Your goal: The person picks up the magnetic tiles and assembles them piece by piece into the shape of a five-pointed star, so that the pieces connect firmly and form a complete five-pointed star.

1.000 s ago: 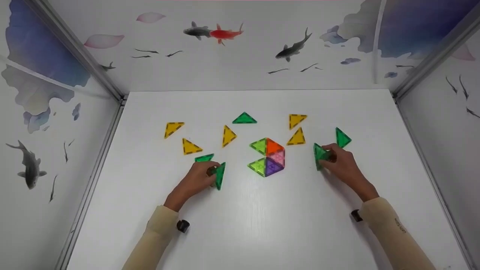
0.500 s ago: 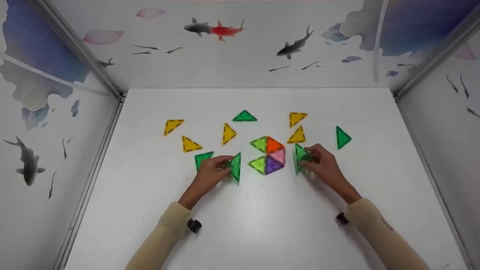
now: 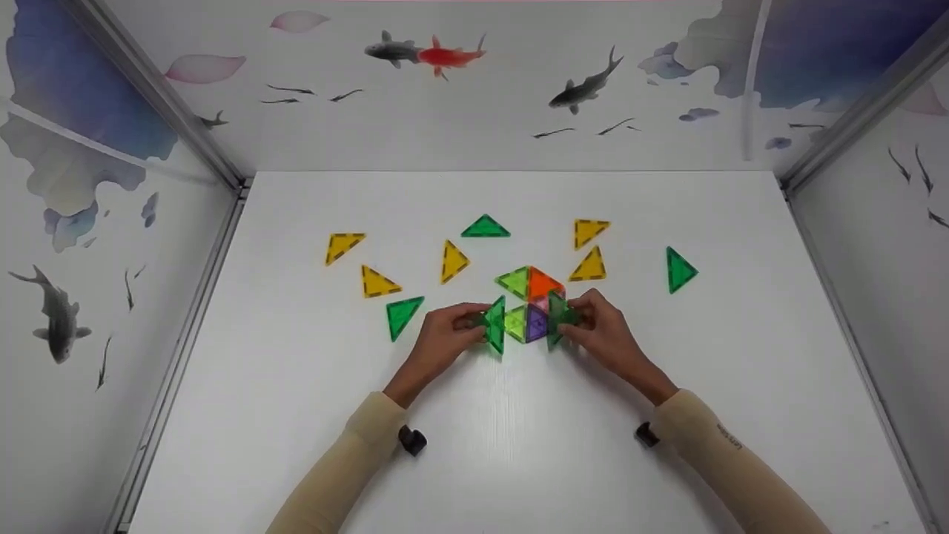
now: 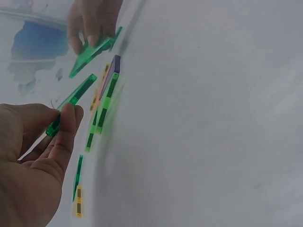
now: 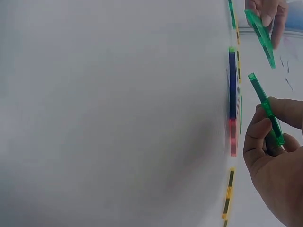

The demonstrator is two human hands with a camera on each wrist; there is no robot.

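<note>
Now closer together than before: both hands, each with a green triangle in its pinch.

So one see-through green triangle is at 9 o'clock from a matching green triangle, long edges facing, gap between. Both are up in the air, tipped pretty steeply.

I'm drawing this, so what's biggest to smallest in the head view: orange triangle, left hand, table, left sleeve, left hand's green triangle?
Table
Left sleeve
Left hand
Green triangle and orange triangle: too alike to rank; green is nearer the camera.
</note>
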